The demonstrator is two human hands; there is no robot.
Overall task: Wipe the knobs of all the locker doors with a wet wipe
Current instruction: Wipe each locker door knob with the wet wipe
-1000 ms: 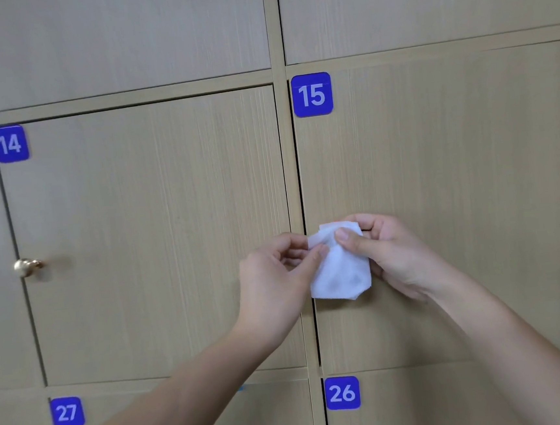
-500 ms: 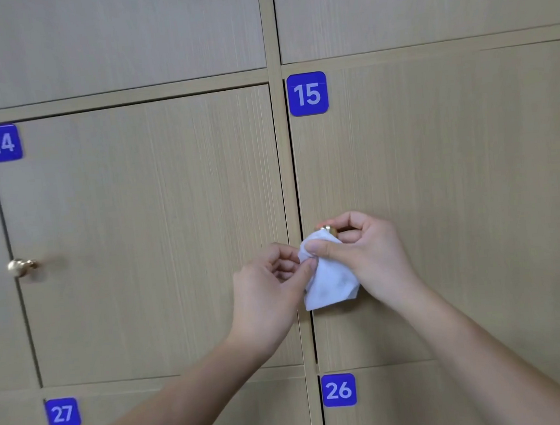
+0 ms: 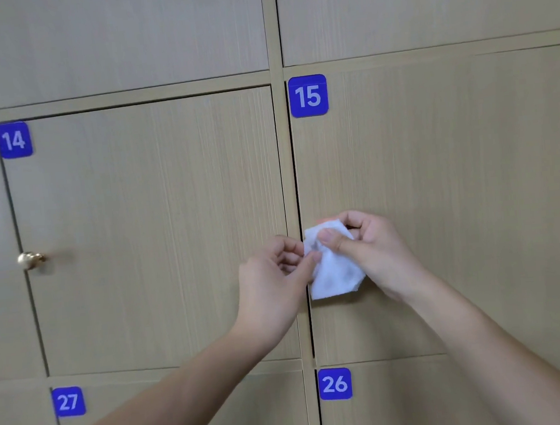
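Both hands crowd the left edge of door 15 (image 3: 455, 180): the right hand (image 3: 373, 251) and the left hand (image 3: 271, 284) hold the white wipe (image 3: 335, 275) between them, covering that spot. On door 14 (image 3: 157, 223) the brass knob (image 3: 30, 259) juts out alone at the left edge, with bare panel all around it. Doors 26 (image 3: 390, 406) and 27 (image 3: 120, 412) are partly crossed by the 2 forearms.

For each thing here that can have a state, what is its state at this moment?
door 14: closed
door 15: closed
knob of door 14: bare, untouched
knob of door 15: hidden under the wipe
wet wipe: crumpled, pinched by both hands
left hand: pinches the wipe's edge
right hand: holds the wipe at door 15
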